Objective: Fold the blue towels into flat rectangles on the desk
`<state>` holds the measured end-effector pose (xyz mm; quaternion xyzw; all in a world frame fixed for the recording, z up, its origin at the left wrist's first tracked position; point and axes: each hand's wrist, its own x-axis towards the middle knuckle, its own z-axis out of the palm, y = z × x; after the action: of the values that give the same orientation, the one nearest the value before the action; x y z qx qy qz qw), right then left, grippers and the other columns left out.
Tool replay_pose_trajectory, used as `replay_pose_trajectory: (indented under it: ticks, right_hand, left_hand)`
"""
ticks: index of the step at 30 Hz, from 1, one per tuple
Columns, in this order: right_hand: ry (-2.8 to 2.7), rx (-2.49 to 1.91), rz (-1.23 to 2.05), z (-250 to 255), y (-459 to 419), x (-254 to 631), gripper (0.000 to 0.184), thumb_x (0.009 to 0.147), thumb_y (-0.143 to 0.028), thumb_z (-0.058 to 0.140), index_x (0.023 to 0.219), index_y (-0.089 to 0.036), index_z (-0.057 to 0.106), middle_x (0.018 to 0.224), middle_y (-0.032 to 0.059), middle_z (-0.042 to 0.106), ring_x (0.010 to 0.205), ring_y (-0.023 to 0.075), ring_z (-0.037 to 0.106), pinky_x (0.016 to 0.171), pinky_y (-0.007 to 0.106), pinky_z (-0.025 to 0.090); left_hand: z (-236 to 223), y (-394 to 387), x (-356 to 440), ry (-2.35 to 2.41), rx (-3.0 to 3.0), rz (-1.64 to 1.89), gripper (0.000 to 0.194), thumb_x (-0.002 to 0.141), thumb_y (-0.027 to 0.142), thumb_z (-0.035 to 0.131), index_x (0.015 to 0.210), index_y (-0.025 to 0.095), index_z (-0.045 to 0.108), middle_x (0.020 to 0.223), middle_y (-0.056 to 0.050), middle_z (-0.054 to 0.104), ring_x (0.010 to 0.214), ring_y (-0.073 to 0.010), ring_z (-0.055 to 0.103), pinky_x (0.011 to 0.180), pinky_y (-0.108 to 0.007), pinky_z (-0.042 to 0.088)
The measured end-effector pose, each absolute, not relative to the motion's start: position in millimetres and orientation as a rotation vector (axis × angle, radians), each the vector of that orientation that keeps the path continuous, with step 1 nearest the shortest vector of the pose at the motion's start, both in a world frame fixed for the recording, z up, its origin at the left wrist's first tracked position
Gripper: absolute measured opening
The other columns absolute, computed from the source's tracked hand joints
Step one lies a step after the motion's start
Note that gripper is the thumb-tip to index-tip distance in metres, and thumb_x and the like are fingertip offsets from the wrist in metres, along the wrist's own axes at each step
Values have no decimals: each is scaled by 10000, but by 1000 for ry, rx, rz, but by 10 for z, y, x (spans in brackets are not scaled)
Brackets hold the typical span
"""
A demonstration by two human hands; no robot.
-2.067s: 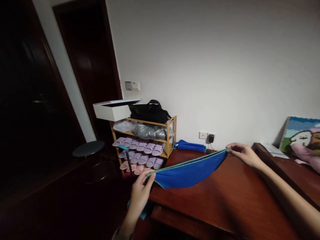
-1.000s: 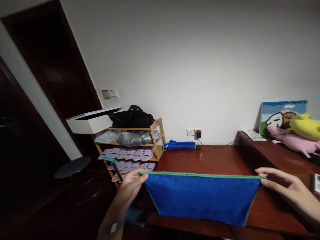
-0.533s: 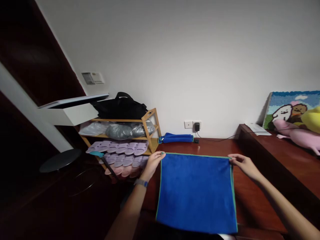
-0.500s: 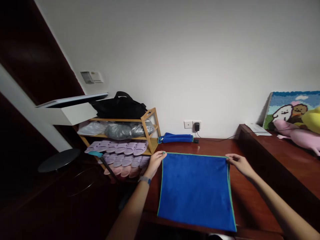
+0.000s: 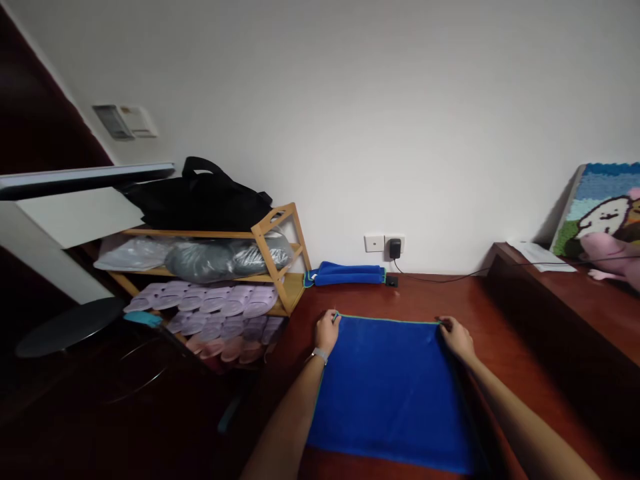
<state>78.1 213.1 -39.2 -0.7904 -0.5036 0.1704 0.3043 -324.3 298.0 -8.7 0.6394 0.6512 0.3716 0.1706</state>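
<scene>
A blue cloth with a green hem point(image 5: 390, 387) lies spread flat on the dark red wooden table point(image 5: 425, 297). My left hand point(image 5: 327, 331) pinches its far left corner, fingers closed on the hem. My right hand point(image 5: 456, 337) pinches the far right corner the same way. Both hands rest low on the table top. The cloth's near edge reaches the table's front edge.
Folded blue cloths point(image 5: 346, 274) lie at the back by a wall socket with a charger point(image 5: 395, 249). A wooden shoe rack point(image 5: 220, 280) with slippers and a black bag point(image 5: 200, 197) stands left. A raised shelf point(image 5: 560, 287) with plush toys is right.
The cloth, held up stretched between both hands, came down and now lies flat on the table. Both hands moved forward and down with its far corners.
</scene>
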Motion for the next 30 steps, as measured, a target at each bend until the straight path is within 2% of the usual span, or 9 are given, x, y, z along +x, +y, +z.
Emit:
replay_pose_trajectory:
  ticks: [3,5,9,12,15,18,24,30]
  right_hand:
    - [-1373,-2118,337,-472,2099,739,446,950,-373,411,1338,-275,609,1372,81,636,1273,296,566,1050,468,440]
    - [-1421,-2122,221,-478,2047,700,468,977,-397,364,1368,-276,592,1399,92,597,1260,298,555,1050,465,435]
    - [-1546,-2106,11,-421,1940,531,517,1007,-369,276,1392,-223,588,1436,114,568,1290,278,532,1095,421,406]
    - [-1730,-2059,-17,-409,1850,305,579,1017,-408,261,1492,-175,496,1578,113,455,1466,264,377,1216,421,277]
    - [-1840,-2179,101,-458,1740,97,687,1010,-483,253,1583,-115,346,1664,112,314,1556,260,209,1267,441,163]
    - [-1886,-2289,206,-492,1647,3,727,1011,-502,215,1607,-88,271,1679,110,256,1570,245,147,1277,447,108]
    - [-1883,-2329,238,-354,1616,15,714,1021,-476,159,1612,-85,241,1686,96,215,1573,232,128,1277,465,80]
    - [-1833,-2351,258,-332,1653,21,718,1020,-452,150,1615,-52,195,1694,115,175,1575,220,108,1279,418,73]
  left_hand:
    - [-68,2927,-3147,1897,1914,1082,288,954,276,562,1200,188,683,1170,-146,731,1143,-283,640,997,-408,463]
    - [-57,2812,-3078,1865,2034,1083,350,997,304,479,1276,192,659,1336,-158,660,1281,-301,558,1088,-442,405]
    - [-166,2514,-2994,1661,2499,819,429,1039,386,395,1360,229,632,1473,-106,593,1391,-274,489,1176,-440,350]
    - [-308,2359,-3012,1667,2623,558,532,1039,494,379,1490,250,520,1579,-87,494,1482,-282,396,1227,-492,289]
    - [-385,2284,-3081,1692,2631,395,591,1041,534,346,1555,252,425,1627,-86,411,1520,-279,334,1247,-510,254]
    - [-376,2238,-3171,1710,2626,355,605,1042,547,331,1572,261,390,1644,-78,369,1532,-269,306,1256,-504,241]
    - [-204,2151,-3144,1716,2662,324,596,1034,516,375,1549,223,437,1624,-113,394,1518,-290,333,1255,-521,243]
    - [-86,1995,-2132,1460,2732,530,597,1072,467,214,1560,186,412,1623,-115,409,1523,-233,331,1260,-463,260]
